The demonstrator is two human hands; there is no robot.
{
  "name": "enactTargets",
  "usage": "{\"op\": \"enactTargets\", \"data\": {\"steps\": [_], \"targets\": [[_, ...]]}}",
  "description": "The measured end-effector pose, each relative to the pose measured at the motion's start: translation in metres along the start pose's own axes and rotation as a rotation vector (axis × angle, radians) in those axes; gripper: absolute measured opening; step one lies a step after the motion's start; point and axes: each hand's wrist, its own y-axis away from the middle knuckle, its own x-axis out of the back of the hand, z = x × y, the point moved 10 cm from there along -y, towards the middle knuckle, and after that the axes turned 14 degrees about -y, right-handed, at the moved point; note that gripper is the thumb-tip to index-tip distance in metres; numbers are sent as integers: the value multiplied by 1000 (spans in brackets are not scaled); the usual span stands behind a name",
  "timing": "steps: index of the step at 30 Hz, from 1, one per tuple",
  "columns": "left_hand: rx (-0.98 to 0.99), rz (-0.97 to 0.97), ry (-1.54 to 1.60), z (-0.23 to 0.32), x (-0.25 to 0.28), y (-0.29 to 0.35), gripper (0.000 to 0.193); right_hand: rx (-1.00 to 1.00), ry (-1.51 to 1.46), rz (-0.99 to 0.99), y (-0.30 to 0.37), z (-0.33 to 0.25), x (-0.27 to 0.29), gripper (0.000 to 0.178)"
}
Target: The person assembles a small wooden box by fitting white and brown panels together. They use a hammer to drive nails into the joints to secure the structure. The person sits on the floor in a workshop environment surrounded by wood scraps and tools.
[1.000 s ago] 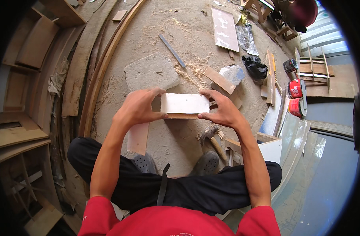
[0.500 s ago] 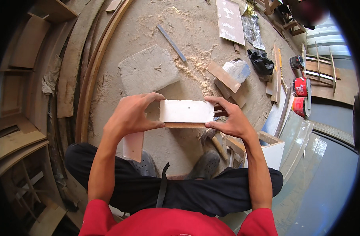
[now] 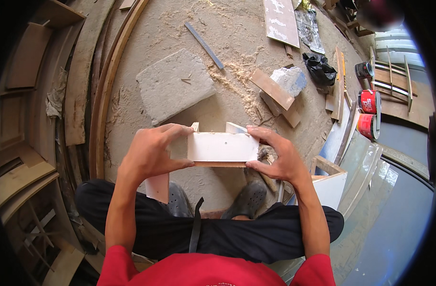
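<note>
Between my two hands is a small wooden piece with a white front board [image 3: 220,147], held above the floor in front of my knees. The board has one small dark hole and a bare brown lower edge; two short side pieces stick out behind its top. My left hand [image 3: 151,151] grips the board's left end, thumb below and fingers above. At the right end, my right hand [image 3: 281,157] pinches it the same way. Partly covered by that hand, a hammer [image 3: 271,183] lies on the floor. A loose pale board [image 3: 158,188] sits below my left hand.
Ahead lies a stone slab [image 3: 175,86] with small nails on it, and a grey metal bar [image 3: 203,45]. A white wooden box [image 3: 330,190] stands right, near glass sheets [image 3: 365,190] and red cans [image 3: 368,125]. Long planks [image 3: 84,81] line the left.
The white-faced piece has come down slightly toward me and tipped, so its two side pieces now show behind the top edge. Both hands keep their grip.
</note>
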Motion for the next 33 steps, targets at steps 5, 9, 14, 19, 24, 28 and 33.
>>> {"op": "enactTargets", "data": {"steps": [5, 9, 14, 19, 24, 28, 33], "targets": [[41, -43, 4, 1, -5, 9, 60, 10, -62, 23, 8, 2, -9, 68], [30, -40, -10, 4, -5, 10, 59, 9, -48, 16, 13, 5, -10, 70], [8, -17, -20, 8, -5, 15, 64, 6, -16, 4, 15, 5, -13, 72], [75, -90, -34, 3, -10, 16, 70, 11, -88, 12, 17, 11, -13, 72], [48, -59, -35, 4, -10, 18, 71, 16, -91, 12, 15, 10, -12, 69], [41, -28, -29, 4, -7, 12, 68, -4, -105, 22, 14, 11, -9, 70], [42, 26, 12, 1, -6, 9, 69, -21, -144, 47, 11, 11, -6, 70]]}}
